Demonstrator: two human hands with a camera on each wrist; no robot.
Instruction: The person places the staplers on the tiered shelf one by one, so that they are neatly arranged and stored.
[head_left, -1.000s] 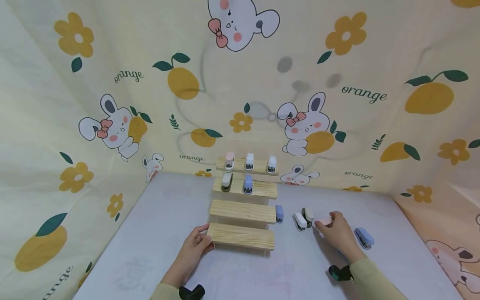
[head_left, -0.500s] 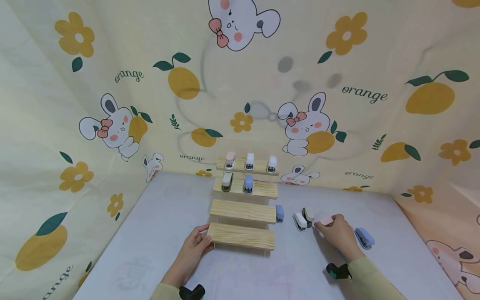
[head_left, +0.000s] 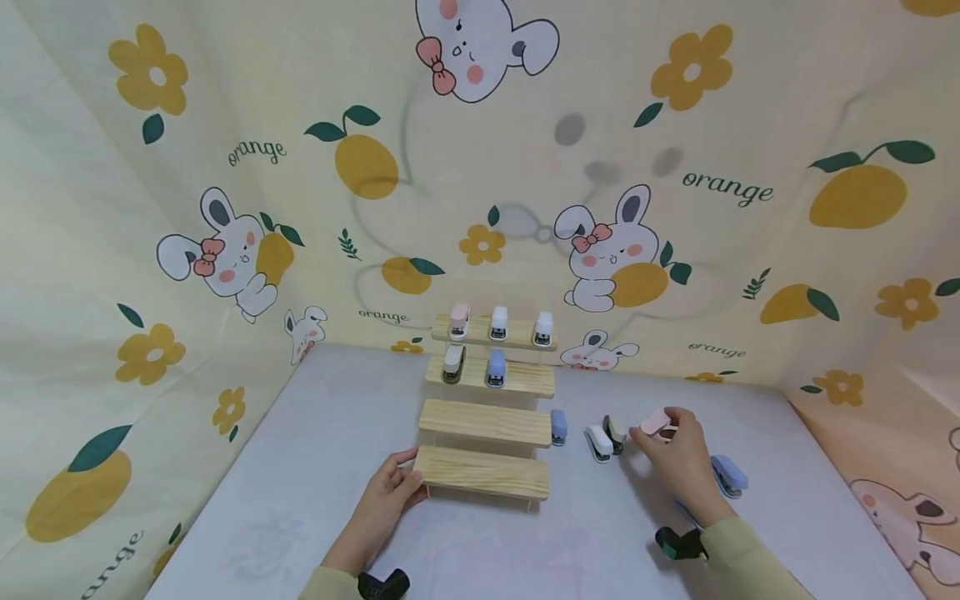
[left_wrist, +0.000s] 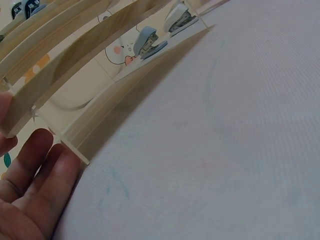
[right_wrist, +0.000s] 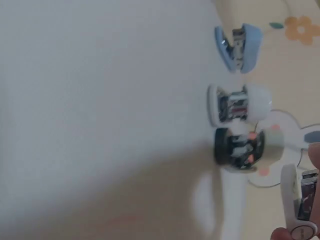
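Note:
A small pink stapler point(head_left: 654, 422) is pinched between the thumb and fingers of my right hand point(head_left: 688, 462), above the table on the right. In the right wrist view its pale base point(right_wrist: 290, 195) shows at the edge. My left hand point(head_left: 386, 498) holds the left end of the lowest step of a wooden tiered rack point(head_left: 483, 473). To the left of the pink stapler stand a white stapler point(head_left: 599, 442) and a grey-green stapler point(head_left: 615, 433). One blue stapler point(head_left: 558, 427) is beside the rack; another blue stapler point(head_left: 729, 476) lies right of my right hand.
On the rack's top step stand a pink stapler point(head_left: 459, 321) and two white staplers, one at the right end point(head_left: 543, 327). The second step bears a grey-white stapler point(head_left: 453, 363) and a blue stapler point(head_left: 496, 367). Something blue point(head_left: 686, 512) is partly hidden under my right wrist.
My right hand has lifted slightly with the pink stapler, which now tilts and shows more above the fingers. The left hand and the rack have not moved.

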